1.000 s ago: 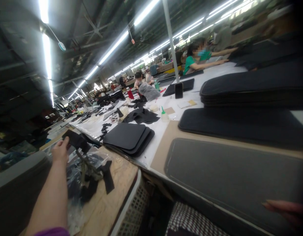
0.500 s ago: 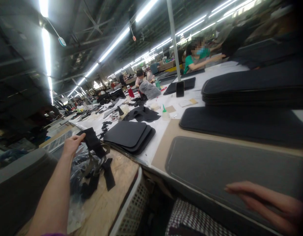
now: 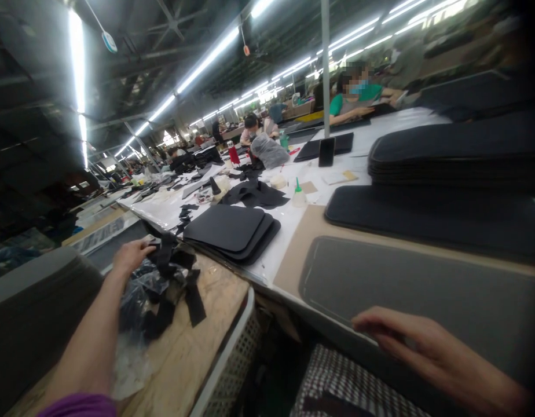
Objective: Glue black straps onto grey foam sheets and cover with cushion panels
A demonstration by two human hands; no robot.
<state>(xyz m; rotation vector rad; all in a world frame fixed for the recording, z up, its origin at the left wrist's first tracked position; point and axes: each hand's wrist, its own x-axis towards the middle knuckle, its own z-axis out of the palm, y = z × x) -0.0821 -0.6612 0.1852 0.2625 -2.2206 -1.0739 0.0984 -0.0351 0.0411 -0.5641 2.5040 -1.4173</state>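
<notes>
My left hand (image 3: 134, 255) is at the left with its fingertips pinched at a black fabric strip (image 3: 164, 255). More black strips (image 3: 194, 298) lie below it on a clear plastic bag (image 3: 135, 295), on the wooden table. At the lower right, my right hand (image 3: 406, 336) hovers over the front edge of a grey panel (image 3: 380, 278), fingers a little apart and nothing visible in them. A stack of black rounded sheets (image 3: 226, 229) lies between the two hands, farther back.
A white basket (image 3: 235, 353) stands below the table edge. Black panels are stacked (image 3: 450, 150) at the right, near a phone (image 3: 326, 152) by a pole. A glue bottle (image 3: 299, 194) stands mid-table. A person in green (image 3: 358, 101) works across the table.
My right hand has moved left toward the panel's front edge. The strip at my left hand has dropped nearer the pile. The view has shifted slightly.
</notes>
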